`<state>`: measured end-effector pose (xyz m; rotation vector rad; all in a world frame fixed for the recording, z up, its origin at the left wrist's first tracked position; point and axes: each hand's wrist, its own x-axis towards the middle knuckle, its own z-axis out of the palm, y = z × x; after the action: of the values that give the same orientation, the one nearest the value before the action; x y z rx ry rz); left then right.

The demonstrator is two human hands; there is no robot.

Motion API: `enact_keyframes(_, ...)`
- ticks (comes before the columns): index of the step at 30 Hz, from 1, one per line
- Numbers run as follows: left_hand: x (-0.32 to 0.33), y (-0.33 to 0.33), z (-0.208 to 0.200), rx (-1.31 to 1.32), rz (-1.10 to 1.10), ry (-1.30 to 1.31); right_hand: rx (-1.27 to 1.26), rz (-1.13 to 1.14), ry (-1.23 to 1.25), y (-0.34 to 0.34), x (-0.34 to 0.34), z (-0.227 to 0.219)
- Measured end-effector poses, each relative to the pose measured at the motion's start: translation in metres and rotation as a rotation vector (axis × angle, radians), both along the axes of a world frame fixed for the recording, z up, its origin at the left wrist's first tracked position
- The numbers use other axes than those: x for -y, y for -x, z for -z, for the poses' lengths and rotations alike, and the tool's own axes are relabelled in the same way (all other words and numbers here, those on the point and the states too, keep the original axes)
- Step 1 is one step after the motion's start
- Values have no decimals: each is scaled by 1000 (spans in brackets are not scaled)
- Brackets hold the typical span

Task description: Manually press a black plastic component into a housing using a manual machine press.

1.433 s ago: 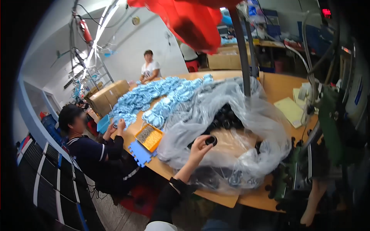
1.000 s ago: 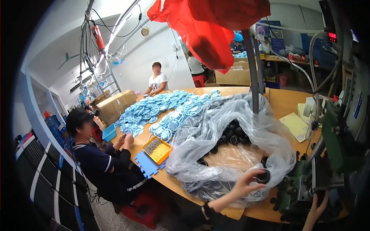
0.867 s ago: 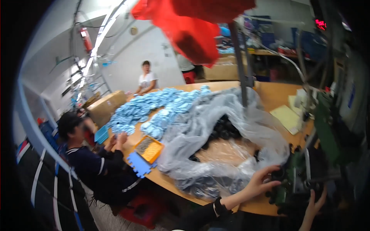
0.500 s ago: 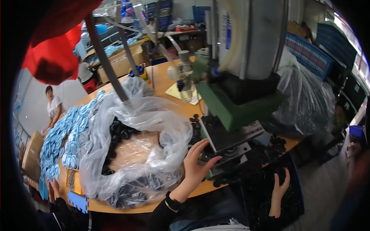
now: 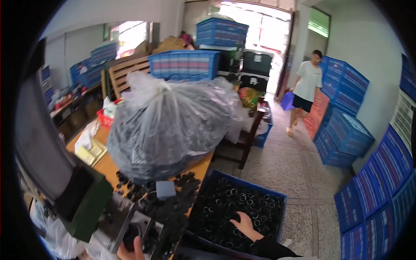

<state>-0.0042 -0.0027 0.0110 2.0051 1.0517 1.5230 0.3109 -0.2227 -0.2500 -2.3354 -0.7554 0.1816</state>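
Note:
My left hand (image 5: 131, 252) is at the lower edge, partly cut off by it. Its thumb is raised apart from the fingers, beside the metal die block (image 5: 145, 234) of a green press (image 5: 86, 203). Dark round parts sit in and around the block. My right hand (image 5: 245, 226) reaches over a blue crate (image 5: 284, 208) filled with small black rings (image 5: 232, 193). Thumb and forefinger are spread, their tips close above the rings. No held ring shows in that hand; its underside is hidden.
Loose black pieces (image 5: 186, 186) and a small grey block (image 5: 165, 190) lie on the wooden table. Behind them stands a large clear plastic sack (image 5: 173, 121) of dark contents. Stacked blue crates (image 5: 381, 203) line the right wall. A person (image 5: 308, 82) walks in the aisle.
The view has swung to the right, bringing the crate of rings, the sack and the aisle into sight. My left hand remains by the press; my right hand is now over the rings.

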Motion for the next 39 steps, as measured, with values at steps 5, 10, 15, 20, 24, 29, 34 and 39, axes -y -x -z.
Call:
enact_keyframes(5,-9,-11,20,-53,-94,-102,-6,71,34,-4,21,-7)
enact_keyframes(10,-1,-12,13,-126,-203,-203,-188,77,109,-9,21,11)
enact_keyframes(15,6,-6,15,-341,-153,-43,-182,50,125,-8,-11,22)
enact_keyframes(20,38,27,15,-315,-141,83,-84,-141,-75,26,-70,-42)
enact_keyframes(24,57,87,34,767,85,831,66,-348,-414,47,-130,-90)
enact_keyframes(29,95,170,86,-346,-402,-16,248,-482,-426,21,-187,-179)
enact_keyframes(34,129,209,83,-215,-571,147,486,-541,-328,-1,-254,-138)
enact_keyframes(39,136,232,93,-224,-661,56,414,-882,-124,4,-281,-130)
